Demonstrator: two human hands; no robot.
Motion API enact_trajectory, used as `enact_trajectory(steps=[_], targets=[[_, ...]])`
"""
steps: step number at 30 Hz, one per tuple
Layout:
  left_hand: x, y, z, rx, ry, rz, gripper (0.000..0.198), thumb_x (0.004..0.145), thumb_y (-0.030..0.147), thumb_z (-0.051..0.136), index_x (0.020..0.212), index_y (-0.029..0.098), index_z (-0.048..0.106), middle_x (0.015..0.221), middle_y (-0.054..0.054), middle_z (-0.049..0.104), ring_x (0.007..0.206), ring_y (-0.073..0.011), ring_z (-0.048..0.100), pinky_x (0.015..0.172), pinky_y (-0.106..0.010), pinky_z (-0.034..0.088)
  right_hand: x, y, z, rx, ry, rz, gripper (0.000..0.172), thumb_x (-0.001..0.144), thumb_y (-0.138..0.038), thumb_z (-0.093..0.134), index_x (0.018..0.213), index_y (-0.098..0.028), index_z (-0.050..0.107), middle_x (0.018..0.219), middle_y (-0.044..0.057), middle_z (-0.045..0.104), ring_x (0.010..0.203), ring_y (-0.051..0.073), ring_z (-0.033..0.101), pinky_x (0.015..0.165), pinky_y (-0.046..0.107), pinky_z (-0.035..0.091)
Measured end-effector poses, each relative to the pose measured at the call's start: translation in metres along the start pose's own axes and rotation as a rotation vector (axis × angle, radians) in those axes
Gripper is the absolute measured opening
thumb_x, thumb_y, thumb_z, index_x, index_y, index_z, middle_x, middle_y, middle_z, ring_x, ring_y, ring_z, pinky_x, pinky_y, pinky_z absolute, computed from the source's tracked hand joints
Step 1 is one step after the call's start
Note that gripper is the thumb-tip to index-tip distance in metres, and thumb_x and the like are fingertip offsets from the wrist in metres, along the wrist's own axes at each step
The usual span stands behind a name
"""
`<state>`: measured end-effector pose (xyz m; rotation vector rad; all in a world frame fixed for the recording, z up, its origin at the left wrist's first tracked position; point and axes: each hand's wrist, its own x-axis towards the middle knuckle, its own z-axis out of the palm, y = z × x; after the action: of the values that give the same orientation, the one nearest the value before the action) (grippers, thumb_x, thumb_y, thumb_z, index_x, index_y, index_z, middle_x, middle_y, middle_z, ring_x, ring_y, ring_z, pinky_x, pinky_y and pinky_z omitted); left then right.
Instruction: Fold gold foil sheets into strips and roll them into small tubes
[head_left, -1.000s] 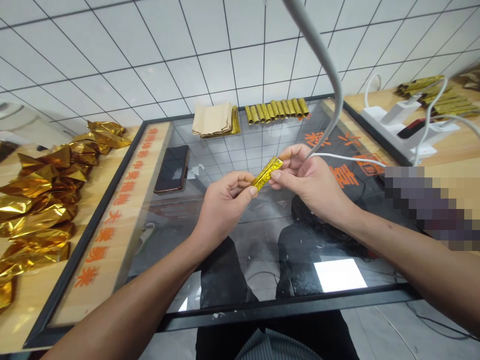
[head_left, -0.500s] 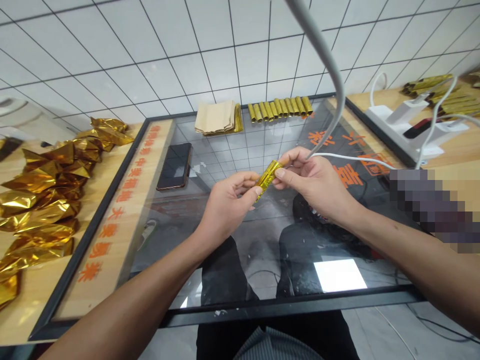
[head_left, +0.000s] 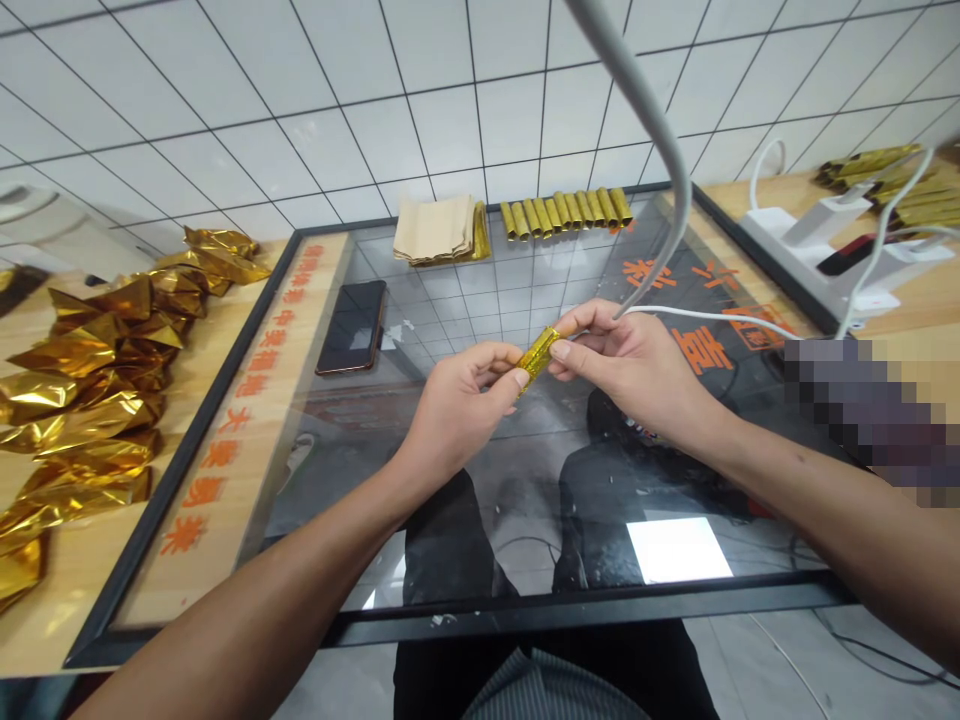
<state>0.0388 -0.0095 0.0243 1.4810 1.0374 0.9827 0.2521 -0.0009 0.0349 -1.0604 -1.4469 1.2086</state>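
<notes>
A small gold foil paper roll (head_left: 538,358) is held at a slant above the glass tabletop (head_left: 450,440). My left hand (head_left: 474,400) pinches its lower left end between thumb and fingers. On the upper right end my right hand (head_left: 607,360) has its thumb and fingertips closed. Beyond my hands, a row of several similar gold rolls (head_left: 566,213) lies side by side near the wall. Left of that row rests a stack of brown paper sheets (head_left: 431,230), with gold showing at its right edge.
A dark phone (head_left: 352,327) lies on the left of the glass. Several folded gold foil pieces (head_left: 97,380) are heaped at the far left. A white power strip (head_left: 799,265) with plugs stands at the right, near more gold rolls (head_left: 922,190). A grey flexible tube (head_left: 660,130) hangs overhead.
The gold roll has turned slightly between my fingers, and its lengthwise fold no longer faces up. Both hands keep nearly the same place; the camera view has shifted a little.
</notes>
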Motion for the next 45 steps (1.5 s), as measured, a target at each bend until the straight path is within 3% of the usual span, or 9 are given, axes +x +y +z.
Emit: enact_trajectory(steps=[6, 11, 45], targets=[[-0.001, 0.007, 0.0, 0.043, 0.008, 0.034, 0.012, 0.094, 0.031, 0.074, 0.097, 0.021, 0.078, 0.084, -0.002, 0.076, 0.074, -0.0148, 0.069, 0.061, -0.023, 0.057, -0.002, -0.003, 0.002, 0.011, -0.028, 0.005, 0.037, 0.085, -0.053, 0.092, 0.095, -0.022, 0.073, 0.085, 0.002, 0.075, 0.075, 0.019, 0.072, 0.073, 0.035, 0.062], [-0.002, 0.005, 0.0, 0.037, 0.031, -0.027, 0.017, 0.092, 0.037, 0.075, 0.099, 0.022, 0.08, 0.084, -0.003, 0.076, 0.073, -0.0156, 0.068, 0.056, -0.023, 0.06, -0.003, -0.005, 0.003, 0.02, -0.025, -0.015, 0.039, 0.084, -0.057, 0.092, 0.092, -0.024, 0.073, 0.085, 0.002, 0.074, 0.075, 0.019, 0.072, 0.075, 0.037, 0.064], [-0.001, 0.008, 0.001, -0.005, -0.005, -0.131, 0.023, 0.091, 0.039, 0.072, 0.097, 0.018, 0.078, 0.084, -0.002, 0.068, 0.078, -0.0146, 0.064, 0.058, -0.023, 0.065, -0.003, -0.012, 0.002, 0.023, -0.049, -0.058, 0.023, 0.087, -0.038, 0.091, 0.083, -0.023, 0.076, 0.093, 0.003, 0.075, 0.076, 0.015, 0.07, 0.075, 0.032, 0.062]])
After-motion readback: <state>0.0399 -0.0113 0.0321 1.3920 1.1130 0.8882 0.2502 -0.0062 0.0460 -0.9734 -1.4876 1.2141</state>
